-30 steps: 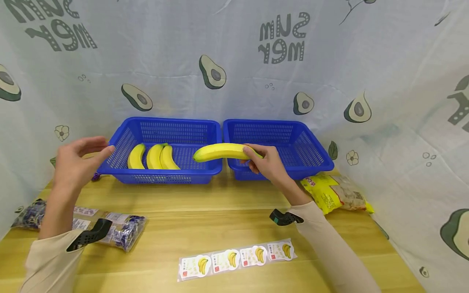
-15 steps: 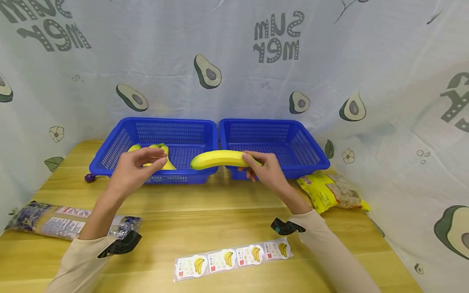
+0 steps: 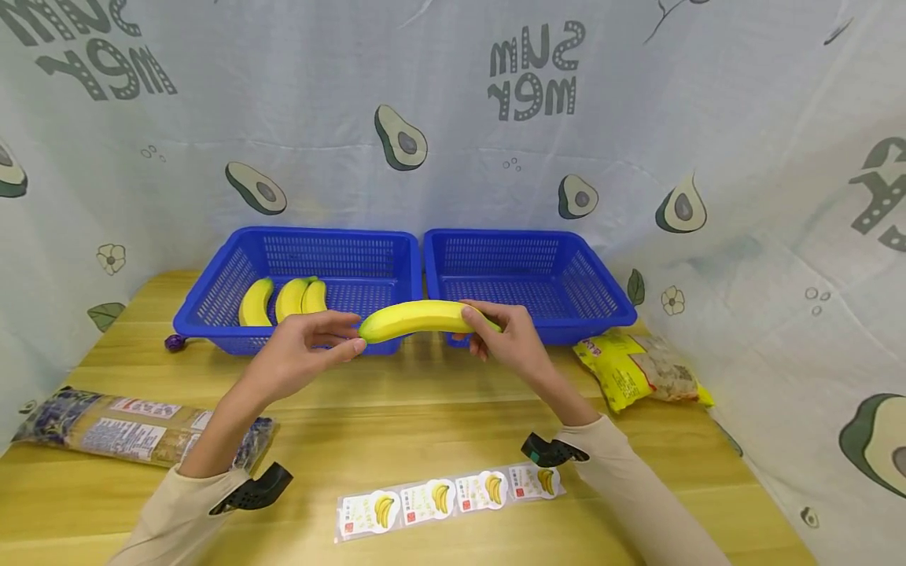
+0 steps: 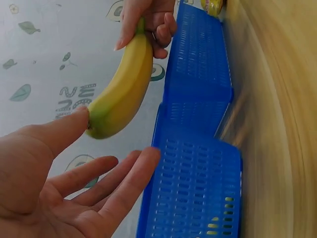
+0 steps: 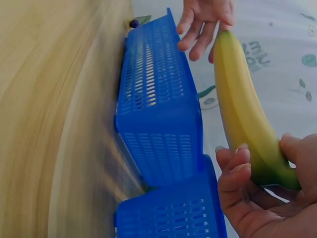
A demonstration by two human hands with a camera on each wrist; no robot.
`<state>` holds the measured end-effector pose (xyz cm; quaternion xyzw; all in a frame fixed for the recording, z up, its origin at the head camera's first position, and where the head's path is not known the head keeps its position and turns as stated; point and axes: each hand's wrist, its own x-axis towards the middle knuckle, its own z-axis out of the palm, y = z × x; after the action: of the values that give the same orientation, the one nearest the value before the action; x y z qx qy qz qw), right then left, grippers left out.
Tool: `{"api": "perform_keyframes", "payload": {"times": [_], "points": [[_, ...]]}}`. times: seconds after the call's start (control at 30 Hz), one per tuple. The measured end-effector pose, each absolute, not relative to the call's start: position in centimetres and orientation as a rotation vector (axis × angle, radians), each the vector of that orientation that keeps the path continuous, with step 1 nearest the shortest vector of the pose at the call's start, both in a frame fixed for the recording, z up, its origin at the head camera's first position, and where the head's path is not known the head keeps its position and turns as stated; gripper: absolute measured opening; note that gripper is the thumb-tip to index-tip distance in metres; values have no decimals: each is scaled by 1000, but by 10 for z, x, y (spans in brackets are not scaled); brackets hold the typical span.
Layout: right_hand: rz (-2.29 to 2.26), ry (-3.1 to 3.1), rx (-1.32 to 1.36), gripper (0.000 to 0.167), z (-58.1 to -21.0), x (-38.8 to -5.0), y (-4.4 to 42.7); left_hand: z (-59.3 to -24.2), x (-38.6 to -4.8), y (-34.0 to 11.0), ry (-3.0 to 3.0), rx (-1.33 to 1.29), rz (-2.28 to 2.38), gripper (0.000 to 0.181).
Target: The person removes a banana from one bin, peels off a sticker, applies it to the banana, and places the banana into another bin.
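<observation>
My right hand (image 3: pixel 511 336) pinches a yellow banana (image 3: pixel 418 318) by its stem end, holding it level above the table in front of two blue baskets. Around the banana's green tip, my left hand (image 3: pixel 300 355) has its thumb and fingers spread. In the left wrist view the left thumb (image 4: pixel 69 130) meets or nearly meets the tip, while the other fingers stay apart from the banana. Three more bananas (image 3: pixel 256 303) lie in the left basket (image 3: pixel 340 239). Nothing shows inside the right basket (image 3: pixel 510 237).
A strip of banana stickers (image 3: pixel 449 501) lies at the table's front. On the left is a long clear-wrapped package (image 3: pixel 127 424), with a small purple object (image 3: pixel 174 343) by the left basket. A yellow bag (image 3: pixel 640 369) lies at right. Behind hangs a printed curtain (image 3: pixel 453 94).
My left hand has moved right from beside the left basket to the banana's tip. The right hand still grips the banana, now slightly lower in the head view.
</observation>
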<state>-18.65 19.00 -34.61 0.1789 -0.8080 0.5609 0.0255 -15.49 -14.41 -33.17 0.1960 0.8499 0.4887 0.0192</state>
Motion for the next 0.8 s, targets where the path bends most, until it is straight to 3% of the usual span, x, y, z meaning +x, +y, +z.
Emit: {"api": "perform_keyframes", "payload": {"times": [0.57,0.8], "points": [[1716,-2603,690,34,-368,-176,208,-357,-146,-114,2650,652,1524,36],[1633,-2709,669,42,-374,-175,212,-370,-142,-110,2694,670,1494,32]]}}
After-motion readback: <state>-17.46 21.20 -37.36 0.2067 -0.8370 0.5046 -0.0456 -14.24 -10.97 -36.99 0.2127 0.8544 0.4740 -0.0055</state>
